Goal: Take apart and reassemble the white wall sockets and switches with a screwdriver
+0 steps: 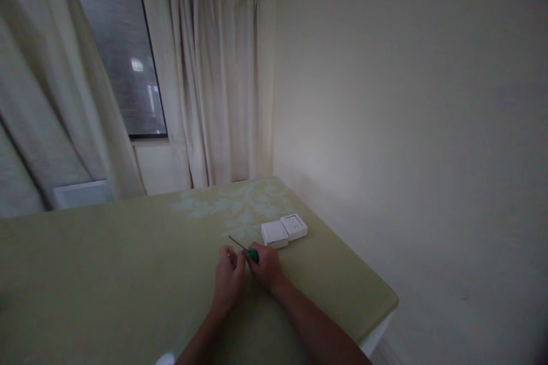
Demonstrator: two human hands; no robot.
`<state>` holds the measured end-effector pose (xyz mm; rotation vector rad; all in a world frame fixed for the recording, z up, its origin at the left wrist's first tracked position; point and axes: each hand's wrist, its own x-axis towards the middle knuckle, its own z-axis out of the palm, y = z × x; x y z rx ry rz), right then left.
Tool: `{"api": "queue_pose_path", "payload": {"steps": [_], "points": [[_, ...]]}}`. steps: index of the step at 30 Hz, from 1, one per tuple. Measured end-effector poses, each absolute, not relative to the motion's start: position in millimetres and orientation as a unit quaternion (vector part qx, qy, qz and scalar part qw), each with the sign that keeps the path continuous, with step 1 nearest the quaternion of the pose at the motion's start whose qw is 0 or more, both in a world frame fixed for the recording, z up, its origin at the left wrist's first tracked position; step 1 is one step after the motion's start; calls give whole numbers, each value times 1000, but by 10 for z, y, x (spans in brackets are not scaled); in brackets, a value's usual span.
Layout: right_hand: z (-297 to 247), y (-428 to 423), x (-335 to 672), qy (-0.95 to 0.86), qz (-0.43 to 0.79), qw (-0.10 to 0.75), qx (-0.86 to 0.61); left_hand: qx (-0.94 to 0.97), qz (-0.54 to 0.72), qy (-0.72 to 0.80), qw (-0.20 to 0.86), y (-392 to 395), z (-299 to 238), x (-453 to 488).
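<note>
Head cam: R hand (267, 267) grips screwdriver (253, 255), shaft (237, 243) nr L hand (230, 274) (curled, hold unclear).

Screwdriver (252, 254) handle partly covered by right hand (268, 267); tip shape too small to be made out. Anything pinched by left hand (230, 272), beside screwdriver, can't be told. Holed white box (294, 228), right of screwdriver: markings unreadable. White object (165, 360), near-left of screwdriver, cut off by bottom edge.
</note>
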<state>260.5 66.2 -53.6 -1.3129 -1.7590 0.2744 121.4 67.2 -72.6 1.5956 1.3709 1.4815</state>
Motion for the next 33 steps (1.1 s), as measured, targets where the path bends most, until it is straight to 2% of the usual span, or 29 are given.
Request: {"api": "queue_pose_path", "payload": {"steps": [7, 12, 21, 29, 33], "points": [[-398, 572, 2768, -536, 85, 628, -558, 632, 537, 489, 272, 966, -615, 1494], [-301, 612, 3027, -443, 59, 697, -560, 695, 490, 439, 290, 1224, -449, 1794], [-326, 690, 3048, -399, 68, 720, -564, 720, 404, 459, 327, 1365, -429, 1650], [-254, 494, 2804, -448, 140, 692, -548, 735, 361, 445, 363, 943, -274, 581], [-153, 612, 2594, -484, 176, 677, -525, 768, 253, 412, 421, 812, -17, 234]]}}
